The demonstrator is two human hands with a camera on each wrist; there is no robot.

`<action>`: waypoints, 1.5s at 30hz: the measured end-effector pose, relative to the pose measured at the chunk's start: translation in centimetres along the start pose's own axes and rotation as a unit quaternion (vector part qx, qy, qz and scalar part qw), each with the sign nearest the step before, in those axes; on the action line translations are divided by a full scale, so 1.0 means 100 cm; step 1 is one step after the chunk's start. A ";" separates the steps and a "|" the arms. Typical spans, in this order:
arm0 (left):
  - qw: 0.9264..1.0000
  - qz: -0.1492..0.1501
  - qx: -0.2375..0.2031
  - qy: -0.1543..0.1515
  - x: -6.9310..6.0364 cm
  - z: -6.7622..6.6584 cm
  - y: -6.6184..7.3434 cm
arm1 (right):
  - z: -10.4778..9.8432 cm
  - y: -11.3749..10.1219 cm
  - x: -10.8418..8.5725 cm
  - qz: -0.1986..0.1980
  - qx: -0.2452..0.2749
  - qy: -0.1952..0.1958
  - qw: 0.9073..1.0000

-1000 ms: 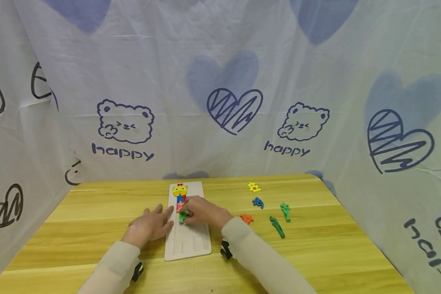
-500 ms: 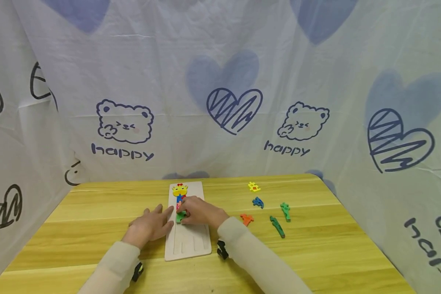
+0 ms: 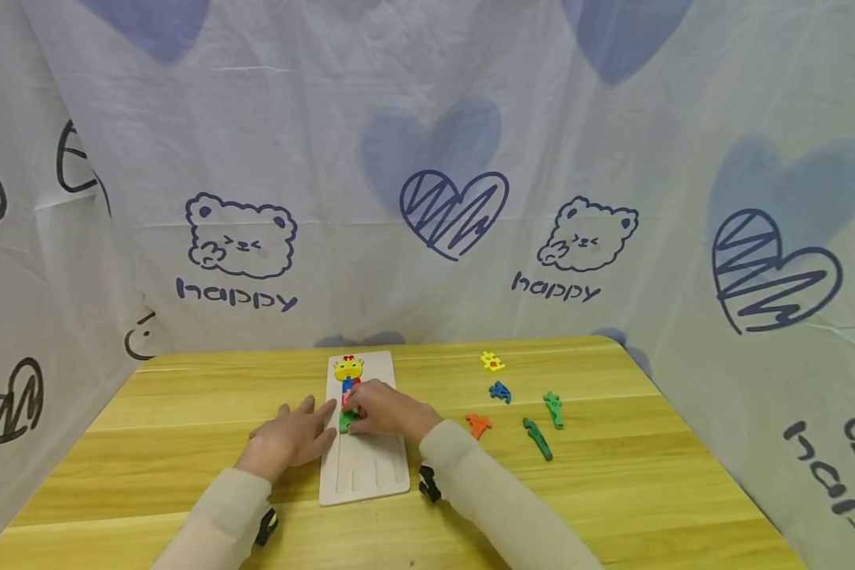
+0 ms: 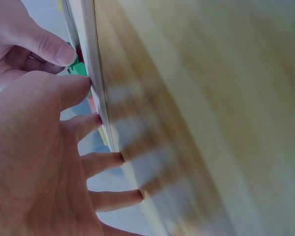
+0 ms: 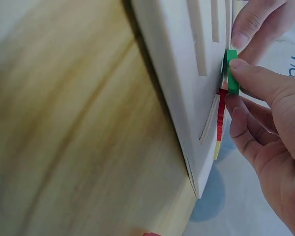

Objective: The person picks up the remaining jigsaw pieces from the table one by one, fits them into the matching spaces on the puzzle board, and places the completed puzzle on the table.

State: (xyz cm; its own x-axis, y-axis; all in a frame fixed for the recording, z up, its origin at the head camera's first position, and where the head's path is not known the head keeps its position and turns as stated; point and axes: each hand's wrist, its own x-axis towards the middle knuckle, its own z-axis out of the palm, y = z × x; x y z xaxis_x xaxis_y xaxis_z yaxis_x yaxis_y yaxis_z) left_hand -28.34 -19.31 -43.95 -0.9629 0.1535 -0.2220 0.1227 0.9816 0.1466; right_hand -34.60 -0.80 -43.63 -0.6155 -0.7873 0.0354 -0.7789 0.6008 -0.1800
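Observation:
A pale board (image 3: pixel 374 475) with recesses lies on the table; a yellow giraffe-head piece (image 3: pixel 348 369) and blue, red and pink pieces run down its upper left part. My right hand (image 3: pixel 392 412) pinches a green piece (image 3: pixel 345 424) just below them; in the right wrist view the green piece (image 5: pixel 232 73) is between thumb and fingers, raised above the neighbouring red piece (image 5: pixel 221 115). My left hand (image 3: pixel 292 435) rests with spread fingers on the board's left edge; the left wrist view shows the fingertips of the left hand (image 4: pixel 44 152) touching that edge.
Right of the board lie a yellow piece (image 3: pixel 492 362), a blue piece (image 3: pixel 500 392), an orange piece (image 3: pixel 478 425) and two green pieces, one upper (image 3: pixel 553 410), one lower (image 3: pixel 537 439). A printed white curtain (image 3: pixel 342 261) hangs behind the table (image 3: pixel 185 412).
My right hand has moved slightly left with the green piece, which now sits nearer the board's left edge. My left hand has stayed in place.

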 end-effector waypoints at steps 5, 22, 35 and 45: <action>1.000 -0.001 0.001 -0.002 0.000 0.000 0.000 | 0.002 0.003 0.000 -0.010 0.003 0.010 1.000; 1.000 -0.003 0.008 -0.006 0.002 0.000 0.001 | 0.006 0.008 -0.004 0.024 -0.019 0.024 0.999; 1.000 -0.001 0.009 -0.007 0.001 -0.001 0.001 | 0.006 0.010 -0.003 0.018 -0.012 0.031 0.999; 1.000 -0.001 0.007 -0.007 0.000 -0.002 0.001 | 0.007 0.011 -0.001 0.022 -0.007 0.036 0.999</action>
State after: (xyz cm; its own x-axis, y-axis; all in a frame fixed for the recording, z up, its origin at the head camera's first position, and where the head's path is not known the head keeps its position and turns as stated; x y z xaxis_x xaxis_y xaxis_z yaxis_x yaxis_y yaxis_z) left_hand -28.39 -19.20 -43.77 -0.9594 0.1534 -0.2366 0.1243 0.9832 0.1334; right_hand -35.27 -0.14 -44.50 -0.6562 -0.7483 0.0976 -0.7519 0.6374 -0.1683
